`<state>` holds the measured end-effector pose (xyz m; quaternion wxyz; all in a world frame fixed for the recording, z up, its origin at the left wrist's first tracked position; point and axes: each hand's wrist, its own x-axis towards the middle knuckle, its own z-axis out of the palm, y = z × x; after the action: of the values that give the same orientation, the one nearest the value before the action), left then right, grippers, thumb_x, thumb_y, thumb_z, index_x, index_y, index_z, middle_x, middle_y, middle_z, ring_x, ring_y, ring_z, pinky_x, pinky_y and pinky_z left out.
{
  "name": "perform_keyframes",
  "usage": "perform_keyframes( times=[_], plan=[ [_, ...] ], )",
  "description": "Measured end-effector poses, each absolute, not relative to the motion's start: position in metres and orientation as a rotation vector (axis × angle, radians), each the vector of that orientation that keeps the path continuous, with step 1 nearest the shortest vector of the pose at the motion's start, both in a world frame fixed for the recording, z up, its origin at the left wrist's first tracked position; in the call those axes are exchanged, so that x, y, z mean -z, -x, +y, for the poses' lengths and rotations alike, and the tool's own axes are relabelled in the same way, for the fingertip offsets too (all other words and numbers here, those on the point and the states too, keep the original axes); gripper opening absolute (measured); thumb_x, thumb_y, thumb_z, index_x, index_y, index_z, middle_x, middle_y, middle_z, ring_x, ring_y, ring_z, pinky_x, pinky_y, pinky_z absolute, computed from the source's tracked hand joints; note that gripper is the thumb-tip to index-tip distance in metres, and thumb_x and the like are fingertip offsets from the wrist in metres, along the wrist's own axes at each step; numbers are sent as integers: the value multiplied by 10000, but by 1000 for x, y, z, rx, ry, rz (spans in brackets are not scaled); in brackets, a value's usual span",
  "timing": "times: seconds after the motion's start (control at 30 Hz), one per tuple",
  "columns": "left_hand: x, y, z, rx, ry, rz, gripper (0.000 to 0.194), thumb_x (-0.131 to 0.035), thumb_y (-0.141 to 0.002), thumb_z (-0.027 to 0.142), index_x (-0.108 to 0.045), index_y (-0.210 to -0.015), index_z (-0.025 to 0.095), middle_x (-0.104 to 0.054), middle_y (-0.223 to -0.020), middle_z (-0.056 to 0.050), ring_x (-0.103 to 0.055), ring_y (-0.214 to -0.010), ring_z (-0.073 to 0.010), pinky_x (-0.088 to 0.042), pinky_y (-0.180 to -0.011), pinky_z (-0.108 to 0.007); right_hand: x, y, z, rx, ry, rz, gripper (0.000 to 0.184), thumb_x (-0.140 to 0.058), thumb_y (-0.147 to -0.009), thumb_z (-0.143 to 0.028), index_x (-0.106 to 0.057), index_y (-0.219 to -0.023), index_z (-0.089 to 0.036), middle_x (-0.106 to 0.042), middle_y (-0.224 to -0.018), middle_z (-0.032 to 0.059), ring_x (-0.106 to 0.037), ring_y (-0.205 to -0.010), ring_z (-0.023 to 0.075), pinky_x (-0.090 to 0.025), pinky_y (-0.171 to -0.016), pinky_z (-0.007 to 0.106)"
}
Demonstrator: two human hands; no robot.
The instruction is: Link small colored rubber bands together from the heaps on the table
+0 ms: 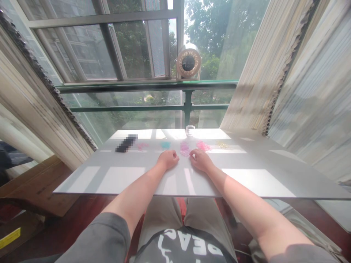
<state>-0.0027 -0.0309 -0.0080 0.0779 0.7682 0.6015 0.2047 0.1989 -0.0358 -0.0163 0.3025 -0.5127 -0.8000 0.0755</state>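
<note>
My left hand (168,159) rests on the white table with its fingers curled closed, below a teal pile (165,145). Fingers bent into a pinch, my right hand (202,160) is beside the lower right edge of a purple pile (184,149) and just below a bright pink pile (203,146). Whatever either hand holds is too small or hidden to make out. The piles look like thin, small loops, perhaps rubber bands. A pale pink pile (142,146) lies to the left and a yellow pile (222,144) to the right.
A small clear cup (190,130) stands at the far edge of the white table (109,179). At the left lies a dark, pixelated object (126,143). Behind are a green railing (123,108) and a round fan-like device (188,63). Cardboard boxes (41,186) sit at lower left.
</note>
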Motion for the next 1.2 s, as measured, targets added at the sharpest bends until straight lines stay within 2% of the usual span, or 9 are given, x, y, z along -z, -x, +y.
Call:
perform_keyframes(
  times=[0.17,0.33,0.57,0.67,0.77,0.87,1.0,1.07,1.2],
  plan=[
    [10,3,-32,-634,-2271,1795,171,-494,-738,299,-627,-723,193,-667,-717,-62,-596,-699,-207,-396,-629,-294,20,-202,-34,-228,1357,-2113,194,-484,-722,-136,-600,-868,-191,-581,-732,30,-505,-752,182,-382,-713,285],
    [14,3,-32,-706,-2225,1783,159,-515,-733,308,-629,-714,199,-665,-706,-53,-594,-699,-200,-399,-621,-288,28,-208,-27,-313,1416,-1989,216,-431,-713,-141,-567,-872,-193,-590,-774,32,-529,-678,161,-398,-661,275],
    [14,26,-34,-885,-2047,1927,182,-480,-790,307,-625,-826,203,-674,-798,-40,-611,-759,-164,-430,-677,-255,29,-212,-27,-352,1422,-1966,133,-426,-693,-197,-539,-761,-210,-595,-760,25,-530,-648,167,-410,-654,290],
    [13,62,-34,-952,-1889,2124,193,-482,-786,280,-600,-904,182,-669,-902,-82,-614,-850,-193,-436,-733,-274,29,-213,-27,-383,1428,-1954,131,-426,-688,-201,-537,-757,-217,-607,-766,19,-532,-632,166,-416,-656,293],
    [12,102,-36,-960,-1728,2330,287,-502,-769,291,-562,-1012,150,-645,-986,-137,-595,-963,-246,-420,-815,-313,28,-213,-27,-400,1436,-1944,133,-428,-685,-207,-542,-755,-216,-620,-774,19,-537,-625,163,-418,-653,290],
    [12,129,-36,-893,-1629,2467,410,-537,-750,393,-544,-1053,117,-628,-1025,-183,-578,-1014,-287,-406,-853,-337,27,-212,-28,-398,1445,-1945,132,-428,-691,-220,-547,-745,-211,-628,-764,23,-540,-622,162,-416,-648,287],
    [10,137,-26,-749,-1562,2555,520,-572,-690,535,-583,-1002,120,-649,-994,-185,-605,-968,-292,-428,-820,-331,26,-212,-30,-406,1435,-1932,152,-423,-688,-226,-559,-752,-204,-634,-777,25,-548,-628,157,-415,-646,282],
    [9,137,-20,-699,-1543,2579,476,-581,-687,521,-610,-956,129,-667,-958,-168,-617,-940,-285,-441,-799,-325,27,-212,-30,-411,1426,-1928,165,-419,-689,-230,-564,-762,-202,-634,-785,25,-549,-626,155,-416,-645,282],
    [7,140,-18,-693,-1583,2585,285,-524,-763,389,-656,-845,151,-689,-877,-143,-634,-898,-274,-457,-759,-324,29,-214,-29,-419,1417,-1939,162,-412,-698,-241,-557,-758,-204,-628,-779,22,-549,-616,155,-420,-640,283]
  ],
)
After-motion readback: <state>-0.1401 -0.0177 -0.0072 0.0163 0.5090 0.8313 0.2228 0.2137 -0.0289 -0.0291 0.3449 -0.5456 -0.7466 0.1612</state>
